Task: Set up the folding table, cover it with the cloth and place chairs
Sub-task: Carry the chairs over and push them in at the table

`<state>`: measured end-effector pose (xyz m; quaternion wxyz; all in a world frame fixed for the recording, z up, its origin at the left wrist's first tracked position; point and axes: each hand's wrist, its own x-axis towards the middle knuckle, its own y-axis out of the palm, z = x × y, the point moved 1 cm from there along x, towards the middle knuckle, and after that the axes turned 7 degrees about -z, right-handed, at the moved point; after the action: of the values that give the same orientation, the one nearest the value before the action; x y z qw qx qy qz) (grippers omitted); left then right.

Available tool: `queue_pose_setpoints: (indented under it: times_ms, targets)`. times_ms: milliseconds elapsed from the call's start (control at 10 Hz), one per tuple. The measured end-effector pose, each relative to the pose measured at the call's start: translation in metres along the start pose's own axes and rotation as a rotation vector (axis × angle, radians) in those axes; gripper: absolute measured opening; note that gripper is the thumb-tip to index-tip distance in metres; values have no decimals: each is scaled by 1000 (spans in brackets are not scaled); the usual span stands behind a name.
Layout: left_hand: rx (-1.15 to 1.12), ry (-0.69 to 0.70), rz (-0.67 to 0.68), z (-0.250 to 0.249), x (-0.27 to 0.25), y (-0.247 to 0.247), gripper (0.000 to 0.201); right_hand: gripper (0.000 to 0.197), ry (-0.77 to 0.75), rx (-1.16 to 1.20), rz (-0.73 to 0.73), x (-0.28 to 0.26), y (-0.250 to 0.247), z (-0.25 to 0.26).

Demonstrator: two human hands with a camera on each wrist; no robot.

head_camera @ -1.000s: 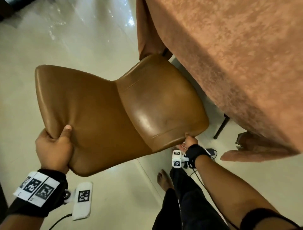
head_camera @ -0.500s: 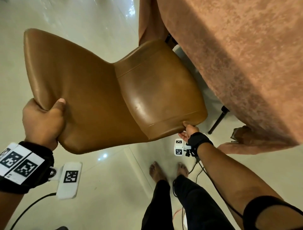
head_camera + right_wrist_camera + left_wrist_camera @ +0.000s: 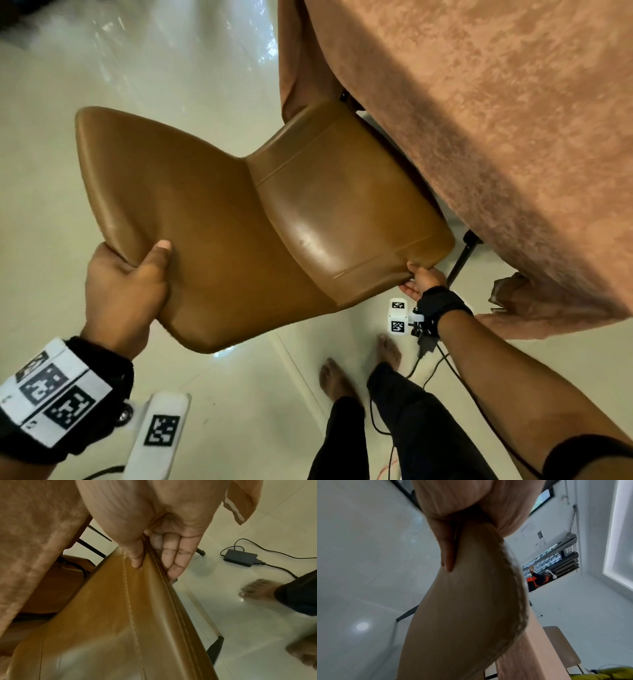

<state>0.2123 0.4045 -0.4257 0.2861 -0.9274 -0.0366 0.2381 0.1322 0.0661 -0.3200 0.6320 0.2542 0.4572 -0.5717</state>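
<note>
A tan leather chair (image 3: 239, 219) is held beside the table, which is draped in a rust-brown cloth (image 3: 496, 130). My left hand (image 3: 126, 284) grips the top edge of the chair's backrest, thumb on the front face. My right hand (image 3: 419, 279) pinches the front edge of the seat, thumb on top and fingers (image 3: 173, 555) underneath. In the left wrist view the backrest (image 3: 462, 608) fills the middle. The seat's far corner reaches under the hanging cloth. A black chair leg (image 3: 214, 651) shows below the seat; whether it touches the floor I cannot tell.
A black leg (image 3: 462, 260) stands by the cloth's edge. A power adapter (image 3: 241, 557) with cables lies on the glossy tile floor near my bare feet (image 3: 339, 380). Another chair (image 3: 559, 649) stands beyond the table in the left wrist view.
The chair rose in view half a second ago and has since come back down and shifted right, nearer the table. Both hands keep the same hold.
</note>
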Motion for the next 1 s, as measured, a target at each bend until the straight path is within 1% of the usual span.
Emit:
queue_pose_setpoints:
  times_ms: [100, 200, 300, 400, 500, 600, 700, 800, 900, 1000]
  targets:
    - [-87, 371, 110, -359, -13, -175, 63, 39, -12, 6, -32, 10, -13, 17]
    - [30, 315, 158, -370, -33, -157, 55, 46, -27, 40, -29, 21, -26, 25]
    - [-71, 300, 167, -365, -33, -138, 30, 49, -39, 83, -13, 24, -28, 28]
    - [-130, 270, 107, -358, -11, -136, 18, 52, -21, 151, -31, 24, -13, 17]
    - [-103, 130, 119, -338, 15, -141, 45, 52, -63, 125, -103, 29, -4, 4]
    - [-89, 71, 110, -325, 43, -147, 83, 46, -124, 82, -127, 45, -3, 5]
    - [-76, 97, 125, -334, 38, -135, 71, 39, -171, 67, -88, 55, 2, 22]
    - [-121, 166, 144, -345, 21, -115, 30, 38, -218, 36, -77, 67, 6, 47]
    - [-152, 215, 124, -354, 9, -106, 29, 34, -233, 47, -50, 76, 4, 55]
    - [-161, 236, 154, -352, 11, -107, 50, 32, -223, 44, -18, 74, -1, 51]
